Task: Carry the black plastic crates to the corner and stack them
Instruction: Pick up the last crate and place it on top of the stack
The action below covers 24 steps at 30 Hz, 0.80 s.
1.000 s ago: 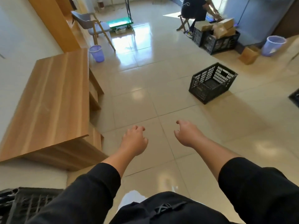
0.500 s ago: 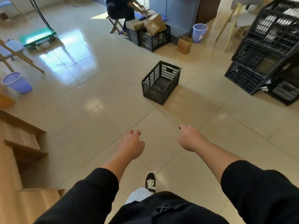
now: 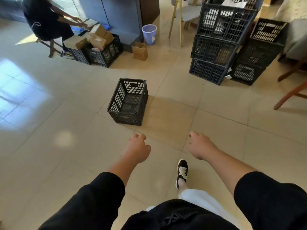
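currently: both hands empty, left hand [image 3: 137, 149] loosely curled, right hand [image 3: 200, 145] half open | crate [image 3: 128, 102] looks empty, light, rigid | grip: handle slots in end walls

head-worn view, facing forward-down.

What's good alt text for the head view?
Two empty hands, left and right, reach toward a lone black crate on the tiled floor. Stacked crates stand at upper right; a seated person handles boxes at upper left.
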Tool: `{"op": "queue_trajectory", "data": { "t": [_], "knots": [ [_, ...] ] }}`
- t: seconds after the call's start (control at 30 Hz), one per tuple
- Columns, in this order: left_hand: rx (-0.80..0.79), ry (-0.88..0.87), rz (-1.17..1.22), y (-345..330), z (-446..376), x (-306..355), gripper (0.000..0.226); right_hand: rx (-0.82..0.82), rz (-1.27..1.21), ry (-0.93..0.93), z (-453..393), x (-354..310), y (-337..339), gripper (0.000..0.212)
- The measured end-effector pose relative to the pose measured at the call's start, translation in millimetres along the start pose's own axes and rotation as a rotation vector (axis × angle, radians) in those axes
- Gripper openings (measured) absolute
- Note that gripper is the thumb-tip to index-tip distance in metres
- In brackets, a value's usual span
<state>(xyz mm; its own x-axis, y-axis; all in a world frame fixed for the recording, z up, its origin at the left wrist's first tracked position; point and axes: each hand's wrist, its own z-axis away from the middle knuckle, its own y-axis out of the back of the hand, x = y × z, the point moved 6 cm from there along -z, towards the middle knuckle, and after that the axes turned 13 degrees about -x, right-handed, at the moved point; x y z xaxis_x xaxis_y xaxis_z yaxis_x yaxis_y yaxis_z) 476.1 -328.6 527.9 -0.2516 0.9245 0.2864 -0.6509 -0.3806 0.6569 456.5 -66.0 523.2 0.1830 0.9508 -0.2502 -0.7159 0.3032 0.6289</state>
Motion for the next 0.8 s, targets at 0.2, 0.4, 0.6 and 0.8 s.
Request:
{"op": "queue_trajectory", "data": {
  "t": [0.2,0.4,0.6,0.8],
  "knots": [
    [0.012,0.02,0.013,76,-99,53,0.056,-0.014,-0.01,-0.01,-92,2,101,0.055],
    [0.016,0.078,0.139,150,-171,85,0.058,-0.022,0.081,0.042,-177,-33,215,0.058],
    [0.002,0.163,0.181,217,-253,80,0.057,-0.063,0.111,0.088,-258,-87,282,0.058],
    [0.004,0.142,0.214,302,-351,70,0.058,-0.058,0.16,0.075,-342,-140,354,0.054]
  ]
}}
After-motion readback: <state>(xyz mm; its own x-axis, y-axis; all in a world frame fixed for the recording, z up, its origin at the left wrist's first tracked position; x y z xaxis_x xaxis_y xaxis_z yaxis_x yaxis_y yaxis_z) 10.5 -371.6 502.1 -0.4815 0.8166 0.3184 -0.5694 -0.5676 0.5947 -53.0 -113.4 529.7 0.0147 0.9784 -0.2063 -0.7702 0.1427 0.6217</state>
